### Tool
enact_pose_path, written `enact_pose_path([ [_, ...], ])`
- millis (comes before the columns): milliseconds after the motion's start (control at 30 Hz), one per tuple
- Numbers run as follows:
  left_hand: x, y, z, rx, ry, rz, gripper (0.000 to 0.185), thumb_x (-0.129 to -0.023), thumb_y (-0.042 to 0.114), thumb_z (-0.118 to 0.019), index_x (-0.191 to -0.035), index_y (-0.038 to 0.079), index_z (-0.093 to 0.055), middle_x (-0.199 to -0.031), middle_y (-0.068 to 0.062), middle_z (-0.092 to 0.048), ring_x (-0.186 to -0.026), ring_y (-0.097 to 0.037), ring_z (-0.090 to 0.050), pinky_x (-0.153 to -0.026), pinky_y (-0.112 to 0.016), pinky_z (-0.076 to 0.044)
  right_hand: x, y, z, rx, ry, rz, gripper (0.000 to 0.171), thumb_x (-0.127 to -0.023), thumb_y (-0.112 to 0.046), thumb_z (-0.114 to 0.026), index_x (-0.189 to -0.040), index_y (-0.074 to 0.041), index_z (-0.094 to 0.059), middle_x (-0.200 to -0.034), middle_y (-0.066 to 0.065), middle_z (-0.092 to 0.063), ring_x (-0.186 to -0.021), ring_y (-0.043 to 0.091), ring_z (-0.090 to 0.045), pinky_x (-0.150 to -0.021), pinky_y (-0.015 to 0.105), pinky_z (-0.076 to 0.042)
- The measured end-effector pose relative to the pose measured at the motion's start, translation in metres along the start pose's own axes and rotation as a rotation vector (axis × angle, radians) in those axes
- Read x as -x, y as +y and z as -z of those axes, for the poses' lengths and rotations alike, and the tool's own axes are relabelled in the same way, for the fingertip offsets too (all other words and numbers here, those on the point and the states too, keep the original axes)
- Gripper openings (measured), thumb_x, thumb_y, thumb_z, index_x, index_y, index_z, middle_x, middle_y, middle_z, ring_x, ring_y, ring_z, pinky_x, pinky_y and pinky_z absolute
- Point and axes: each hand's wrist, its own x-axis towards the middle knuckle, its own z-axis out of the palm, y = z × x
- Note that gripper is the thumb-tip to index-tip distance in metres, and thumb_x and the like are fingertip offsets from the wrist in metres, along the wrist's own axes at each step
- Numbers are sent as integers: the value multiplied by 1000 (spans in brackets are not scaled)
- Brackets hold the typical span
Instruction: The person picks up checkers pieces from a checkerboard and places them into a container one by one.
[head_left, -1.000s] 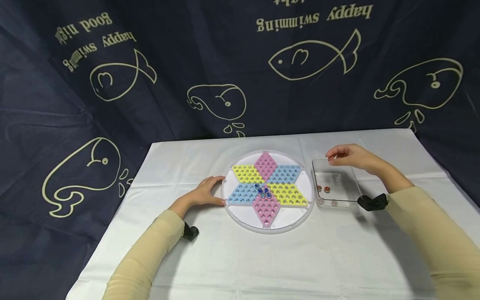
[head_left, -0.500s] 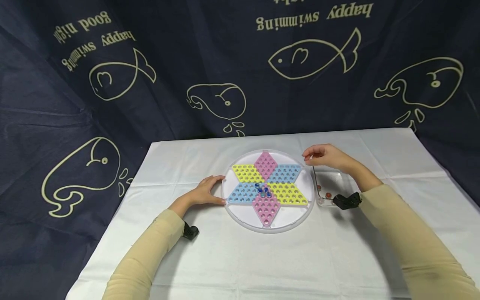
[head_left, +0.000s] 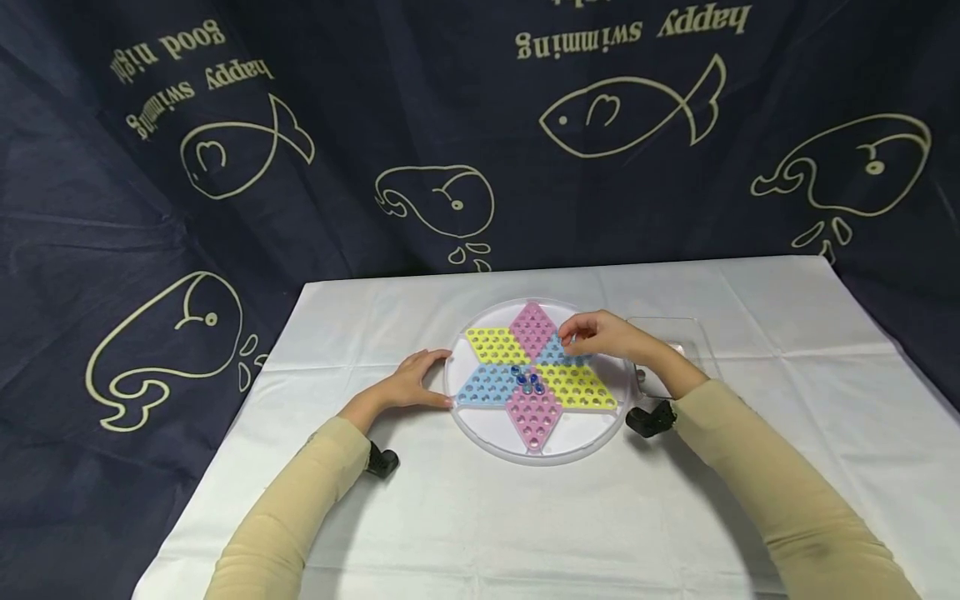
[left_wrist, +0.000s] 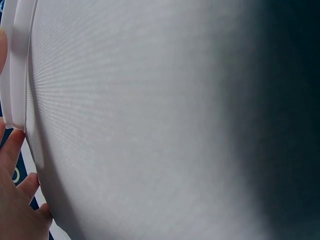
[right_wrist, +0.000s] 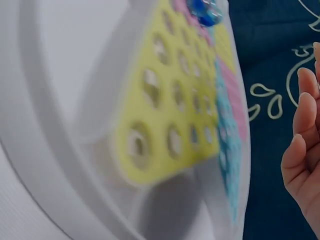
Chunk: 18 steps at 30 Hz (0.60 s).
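Observation:
A round white checkers board (head_left: 480,433) lies mid-table, its star made of pink, yellow and blue holed diamonds. A few blue marbles (head_left: 527,382) sit at its centre. My right hand (head_left: 568,337) hovers over the right blue diamond, thumb and fingertips pinched on a small marble that barely shows. My left hand (head_left: 431,379) rests against the board's left rim with relaxed fingers. In the right wrist view the yellow diamond (right_wrist: 165,115) and blue marbles (right_wrist: 205,10) fill the frame, with my fingers (right_wrist: 305,140) at the right edge. The left wrist view shows my left hand (left_wrist: 12,200) beside the rim (left_wrist: 17,75).
A clear plastic tray (head_left: 693,333) stands right of the board, partly behind my right forearm. A white cloth (head_left: 525,517) covers the table. A dark curtain with fish and whale drawings (head_left: 450,200) hangs behind it.
My right hand has moved left from the clear tray to above the board, fingers still pinched. The left hand has stayed at the board's rim.

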Motion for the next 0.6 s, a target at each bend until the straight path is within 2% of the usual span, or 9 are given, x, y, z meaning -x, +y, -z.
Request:
enact_pose_path([
  [167,-1,0,0,-6,-4,4,87,-71,43,-75,-141,20,-30,-150,-16,-20,-139,-35,-6,-110,-55,-13,-2,3,-10,6,-60,4,31,-84,-10,-64,-108,10,-58,-92,7,-62,-71,11,-51,-66,23,-45],
  [433,-2,0,1,-8,-10,7,86,-71,43,-75,-141,20,-29,-150,-16,-19,-139,-36,-6,-109,-56,-13,-10,2,-22,68,-106,27,29,-83,-11,-65,-106,6,-61,-91,6,-62,-76,15,-50,-67,24,-45],
  [600,-1,1,0,-5,-10,5,86,-71,43,-75,-141,20,-30,-150,-16,-19,-139,-35,-6,-110,-55,-12,-16,1,-30,94,-143,47,28,-82,-11,-65,-105,5,-61,-90,6,-63,-74,14,-50,-65,23,-44],
])
